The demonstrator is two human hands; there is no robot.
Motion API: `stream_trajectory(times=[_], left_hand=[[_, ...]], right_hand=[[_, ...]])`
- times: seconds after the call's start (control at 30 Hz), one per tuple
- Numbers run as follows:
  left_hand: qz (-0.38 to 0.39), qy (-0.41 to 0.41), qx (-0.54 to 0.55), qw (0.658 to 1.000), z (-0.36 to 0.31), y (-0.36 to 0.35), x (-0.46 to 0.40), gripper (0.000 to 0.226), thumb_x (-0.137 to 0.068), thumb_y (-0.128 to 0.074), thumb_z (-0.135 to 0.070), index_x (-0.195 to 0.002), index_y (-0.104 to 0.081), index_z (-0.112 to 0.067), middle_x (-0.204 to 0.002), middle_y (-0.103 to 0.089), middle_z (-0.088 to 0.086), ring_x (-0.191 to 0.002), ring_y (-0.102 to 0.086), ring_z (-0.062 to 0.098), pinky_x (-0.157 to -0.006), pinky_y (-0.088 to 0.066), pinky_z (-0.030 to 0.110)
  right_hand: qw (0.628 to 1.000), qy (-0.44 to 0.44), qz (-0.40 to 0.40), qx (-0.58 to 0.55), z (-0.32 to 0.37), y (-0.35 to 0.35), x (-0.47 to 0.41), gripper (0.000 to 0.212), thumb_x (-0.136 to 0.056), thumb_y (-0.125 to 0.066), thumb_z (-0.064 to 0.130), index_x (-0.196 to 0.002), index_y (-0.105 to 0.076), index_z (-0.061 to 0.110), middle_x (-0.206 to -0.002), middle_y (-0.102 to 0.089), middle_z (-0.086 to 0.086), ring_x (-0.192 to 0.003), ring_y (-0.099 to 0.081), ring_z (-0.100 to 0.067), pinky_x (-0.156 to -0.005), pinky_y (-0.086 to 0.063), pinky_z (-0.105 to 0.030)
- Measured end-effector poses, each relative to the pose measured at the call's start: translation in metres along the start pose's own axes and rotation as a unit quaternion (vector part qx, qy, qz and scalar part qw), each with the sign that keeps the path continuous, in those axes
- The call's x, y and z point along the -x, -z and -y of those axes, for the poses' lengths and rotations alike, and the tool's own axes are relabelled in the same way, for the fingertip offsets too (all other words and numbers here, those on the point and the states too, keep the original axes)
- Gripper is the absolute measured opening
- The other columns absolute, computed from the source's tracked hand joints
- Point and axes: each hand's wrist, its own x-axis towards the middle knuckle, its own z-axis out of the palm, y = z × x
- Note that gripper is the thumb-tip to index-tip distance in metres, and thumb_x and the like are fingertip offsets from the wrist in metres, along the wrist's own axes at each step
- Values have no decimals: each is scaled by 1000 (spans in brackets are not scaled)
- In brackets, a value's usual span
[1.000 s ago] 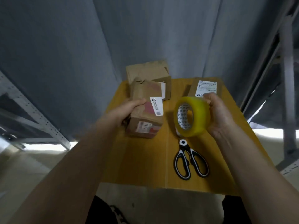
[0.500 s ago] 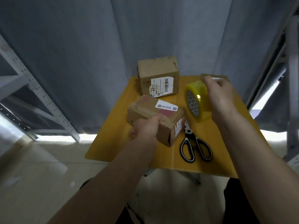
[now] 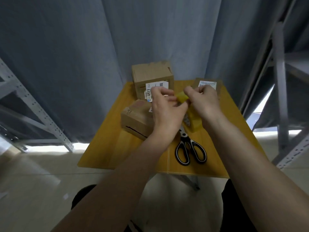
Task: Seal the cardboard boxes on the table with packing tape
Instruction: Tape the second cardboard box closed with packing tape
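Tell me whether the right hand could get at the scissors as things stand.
Probably not at once: the right hand grips the tape roll. The scissors lie uncovered just below it, so freeing that hand should suffice.

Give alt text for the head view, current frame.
Both hands, left hand and right hand, grip a yellow tape roll above a yellow table holding three cardboard boxes. Black-and-white scissors lie near the front edge.

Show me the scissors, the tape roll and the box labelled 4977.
scissors (image 3: 190, 149): head view, on the black handle loops.
tape roll (image 3: 194, 121): head view, on its yellow side.
box labelled 4977 (image 3: 150, 74): head view, on its front face.
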Motion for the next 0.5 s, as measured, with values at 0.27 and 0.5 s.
stream_trajectory(times=[0.27,0.5], left_hand=[[-9,-245,-174,954,-1,5,-14,22,-83,-67,-1,-105,-71,-4,-97,-70,8,-89,-65,18,-81,-53,29],[-41,-136,-82,986,-14,21,-37,8,-87,-68,-12,-90,-75,-12,-80,-69,-11,-72,-62,-6,-70,-49,10]], right_hand=[[999,21,17,31,4,1,5,34,-80,-62,52,-83,-50,20,-89,-58,3,-95,-55,-23,-87,-46,-43],[988,79,127,-37,24,11,15,47,-79,-66,58,-104,-57,20,-96,-60,8,-89,-57,-7,-71,-44,-24]])
